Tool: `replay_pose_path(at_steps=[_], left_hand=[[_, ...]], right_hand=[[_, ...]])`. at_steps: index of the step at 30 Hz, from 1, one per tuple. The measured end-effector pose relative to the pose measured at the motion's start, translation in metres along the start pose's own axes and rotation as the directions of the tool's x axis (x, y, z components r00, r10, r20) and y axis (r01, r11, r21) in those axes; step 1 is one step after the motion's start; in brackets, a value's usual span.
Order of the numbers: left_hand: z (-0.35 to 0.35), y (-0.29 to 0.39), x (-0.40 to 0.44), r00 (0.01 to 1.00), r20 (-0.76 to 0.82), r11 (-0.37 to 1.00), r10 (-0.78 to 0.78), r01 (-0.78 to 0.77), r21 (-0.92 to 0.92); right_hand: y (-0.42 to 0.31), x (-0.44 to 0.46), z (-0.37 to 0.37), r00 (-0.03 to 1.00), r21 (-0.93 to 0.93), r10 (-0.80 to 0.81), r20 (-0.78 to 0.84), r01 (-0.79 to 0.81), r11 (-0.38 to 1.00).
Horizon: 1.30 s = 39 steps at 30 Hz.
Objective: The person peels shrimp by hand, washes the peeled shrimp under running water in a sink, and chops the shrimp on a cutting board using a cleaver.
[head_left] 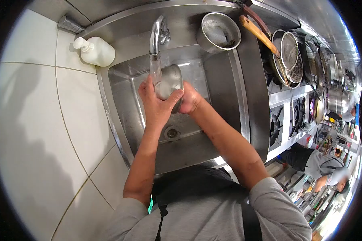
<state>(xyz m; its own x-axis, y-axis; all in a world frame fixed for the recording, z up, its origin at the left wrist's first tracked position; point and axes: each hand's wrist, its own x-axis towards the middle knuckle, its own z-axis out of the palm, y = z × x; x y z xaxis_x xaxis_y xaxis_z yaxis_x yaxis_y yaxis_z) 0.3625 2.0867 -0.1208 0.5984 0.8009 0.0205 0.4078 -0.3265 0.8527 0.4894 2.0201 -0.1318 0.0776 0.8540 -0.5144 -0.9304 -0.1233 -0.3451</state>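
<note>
A round metal bowl (171, 82) is tilted on its side under the running faucet (155, 38), above the steel sink (181, 154). Water streams from the spout onto the bowl. My left hand (155, 100) grips the bowl's near left side, its thumb across the rim. On the right, my right hand (190, 98) is against the bowl's outside, its fingers mostly hidden behind the metal. The sink drain (172, 133) shows below both hands.
A white pump bottle (98, 52) stands at the sink's back left corner. A metal pot (219, 33) sits at the back right. Beyond the sink are strainers (289, 48) and a stove (297, 112). Another person (323, 164) is at the far right.
</note>
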Motion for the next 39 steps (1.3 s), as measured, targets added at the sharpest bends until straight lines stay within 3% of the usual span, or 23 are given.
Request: replay_pose_path(at_steps=[2, 4, 8, 14, 17, 19, 21, 22, 24, 25, 26, 28, 31, 34, 35, 38, 39], left_hand=[[0.004, 0.003, -0.006, 0.997, 0.006, 0.991, -0.077, 0.077, -0.106], [0.001, 0.011, -0.011, 0.993, 0.018, 0.977, -0.115, 0.116, -0.181], [0.002, 0.023, -0.022, 0.999, -0.02, 0.99, -0.046, 0.043, -0.136], [0.008, 0.032, -0.036, 0.994, -0.054, 0.995, 0.097, -0.099, -0.025], [0.008, 0.042, -0.043, 0.974, -0.037, 0.971, 0.222, -0.218, 0.099], [0.009, 0.041, -0.048, 0.971, -0.018, 0.97, 0.238, -0.239, -0.047], [0.003, 0.042, -0.047, 0.947, -0.029, 0.939, 0.319, -0.32, -0.129], [0.002, 0.028, -0.043, 0.985, -0.055, 0.942, 0.166, -0.175, -0.286], [0.004, -0.01, -0.025, 0.988, -0.028, 0.809, -0.153, 0.109, -0.577], [0.0, -0.014, -0.006, 0.986, -0.068, 0.809, -0.153, 0.085, -0.582], [-0.001, -0.017, 0.015, 0.982, -0.11, 0.809, -0.155, 0.062, -0.584], [0.006, -0.019, 0.057, 0.989, -0.05, 0.716, -0.141, 0.067, -0.694], [0.007, 0.007, 0.104, 0.992, 0.006, 0.957, 0.126, -0.12, -0.266], [0.022, -0.014, 0.123, 0.983, 0.101, 0.929, 0.15, -0.105, -0.355], [0.025, -0.013, 0.121, 0.991, 0.08, 0.952, 0.109, -0.081, -0.294], [0.027, 0.0, 0.11, 0.958, 0.121, 0.964, 0.258, -0.248, -0.091], [0.034, -0.007, 0.11, 0.909, 0.127, 0.917, 0.397, -0.4, -0.007]], right_hand=[[0.005, -0.003, -0.005, 0.997, 0.177, -0.02, 0.08, 0.006, 0.984], [0.007, -0.006, -0.006, 0.998, 0.222, 0.004, 0.061, -0.018, 0.975], [0.011, -0.012, -0.011, 0.997, 0.285, 0.068, -0.031, -0.056, 0.957], [0.022, -0.023, -0.031, 0.994, 0.414, 0.066, 0.084, -0.095, 0.905], [0.044, -0.019, -0.058, 0.992, 0.483, -0.015, 0.124, -0.047, 0.874], [0.051, -0.032, -0.066, 0.978, 0.428, -0.148, 0.146, 0.072, 0.901], [0.039, -0.042, -0.065, 0.966, 0.536, -0.064, 0.251, -0.083, 0.84], [0.034, -0.05, -0.066, 0.969, 0.551, -0.051, 0.24, -0.093, 0.829], [0.026, -0.065, -0.064, 0.976, 0.58, -0.024, 0.218, -0.109, 0.807], [0.021, -0.072, -0.056, 0.993, 0.572, 0.001, 0.12, -0.07, 0.817], [0.019, -0.072, -0.059, 0.99, 0.561, 0.005, 0.139, -0.083, 0.823], [0.013, -0.068, -0.067, 0.983, 0.541, 0.01, 0.182, -0.108, 0.834], [0.004, -0.077, -0.058, 0.996, 0.506, -0.022, 0.091, -0.027, 0.862], [-0.003, -0.099, -0.056, 0.994, 0.549, -0.048, 0.098, -0.014, 0.836], [0.002, -0.103, -0.065, 0.99, 0.572, -0.074, 0.121, -0.009, 0.82], [0.015, -0.128, -0.081, 0.996, 0.602, -0.071, 0.062, 0.019, 0.798], [0.015, -0.142, -0.078, 0.993, 0.583, -0.082, 0.086, 0.017, 0.812]])
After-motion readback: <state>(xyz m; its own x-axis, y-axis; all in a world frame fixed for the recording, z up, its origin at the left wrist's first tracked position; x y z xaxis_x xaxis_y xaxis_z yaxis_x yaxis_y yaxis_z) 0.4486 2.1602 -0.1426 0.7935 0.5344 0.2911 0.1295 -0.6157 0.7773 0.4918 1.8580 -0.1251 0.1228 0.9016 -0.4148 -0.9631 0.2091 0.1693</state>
